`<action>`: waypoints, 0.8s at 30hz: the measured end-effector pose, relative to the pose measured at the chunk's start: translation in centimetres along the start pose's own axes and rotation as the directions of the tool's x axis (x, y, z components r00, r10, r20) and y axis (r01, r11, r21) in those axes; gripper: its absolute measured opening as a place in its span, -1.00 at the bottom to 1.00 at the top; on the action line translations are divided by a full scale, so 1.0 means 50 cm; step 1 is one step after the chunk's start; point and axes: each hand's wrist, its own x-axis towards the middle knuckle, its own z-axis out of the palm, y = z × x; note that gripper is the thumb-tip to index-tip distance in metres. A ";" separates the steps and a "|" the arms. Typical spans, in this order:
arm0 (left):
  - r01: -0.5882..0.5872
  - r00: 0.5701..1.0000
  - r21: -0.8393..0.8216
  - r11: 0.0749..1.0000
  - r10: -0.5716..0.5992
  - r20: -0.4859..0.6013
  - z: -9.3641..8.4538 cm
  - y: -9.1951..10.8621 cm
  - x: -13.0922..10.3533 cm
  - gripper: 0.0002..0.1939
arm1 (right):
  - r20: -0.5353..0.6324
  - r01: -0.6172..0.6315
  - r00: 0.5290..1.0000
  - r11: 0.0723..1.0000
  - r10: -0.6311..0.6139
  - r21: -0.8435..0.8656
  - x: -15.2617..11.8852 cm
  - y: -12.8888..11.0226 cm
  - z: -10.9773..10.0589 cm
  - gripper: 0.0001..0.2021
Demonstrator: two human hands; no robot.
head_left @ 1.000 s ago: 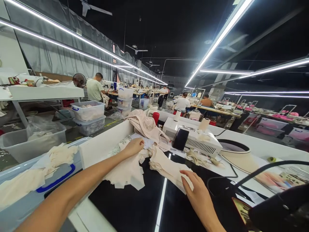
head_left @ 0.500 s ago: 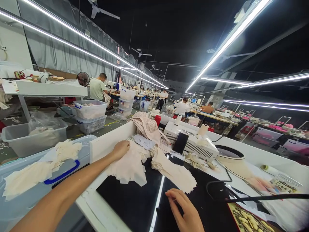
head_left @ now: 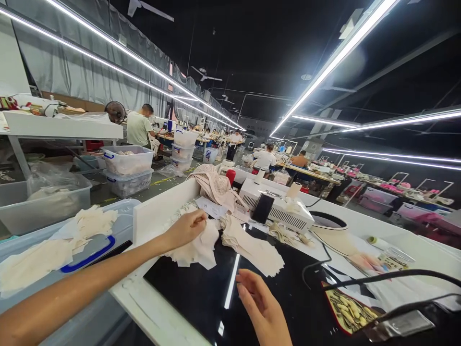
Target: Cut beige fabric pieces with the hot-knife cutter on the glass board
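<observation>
My left hand (head_left: 188,227) is over the left pile of pale cut fabric pieces (head_left: 197,252); its fingers are curled together, and what they hold, if anything, is hidden. A second stack of cream fabric pieces (head_left: 252,247) fans out to the right on the glossy black tabletop (head_left: 187,298). Nearer to me, my right hand (head_left: 262,307) hovers above that black surface, thumb and fingers apart, holding nothing. Behind the piles lie a white paper slip (head_left: 212,207) with writing and a beige bra (head_left: 212,185).
A dark phone (head_left: 262,208) leans against a white vented machine box (head_left: 291,216). To the right are a tray of small yellowish metal parts (head_left: 347,307) and a black cable (head_left: 403,275). At left, more fabric pieces (head_left: 39,259) lie on a blue-handled bin lid (head_left: 122,211).
My left hand has moved to the right across the pile, and its fingers are curled tighter. My right hand remains over the black surface. The view has shifted slightly.
</observation>
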 end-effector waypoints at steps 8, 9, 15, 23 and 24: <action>0.014 0.949 -0.266 0.964 0.071 0.307 0.091 0.102 -0.104 -0.90 | 0.255 -0.276 0.943 0.927 0.212 0.252 -0.023 -0.034 0.027 -0.23; 0.033 0.940 -0.281 0.959 0.066 0.336 0.097 0.105 -0.108 -0.91 | 0.266 -0.310 0.936 0.901 0.232 0.304 -0.029 -0.034 0.034 -0.24; 0.318 0.868 -0.351 0.881 -0.121 0.482 0.121 0.097 -0.115 -0.77 | 0.200 -0.360 0.933 0.814 0.300 0.456 -0.044 -0.026 0.043 -0.39; 0.689 0.651 -0.397 0.606 -0.279 0.706 0.144 0.095 -0.130 -0.22 | 0.191 -0.339 0.940 0.850 0.284 0.404 -0.055 -0.026 0.041 -0.46; 0.681 0.664 -0.412 0.606 -0.272 0.697 0.148 0.096 -0.132 -0.22 | 0.192 -0.326 0.944 0.849 0.269 0.416 -0.058 -0.024 0.042 -0.47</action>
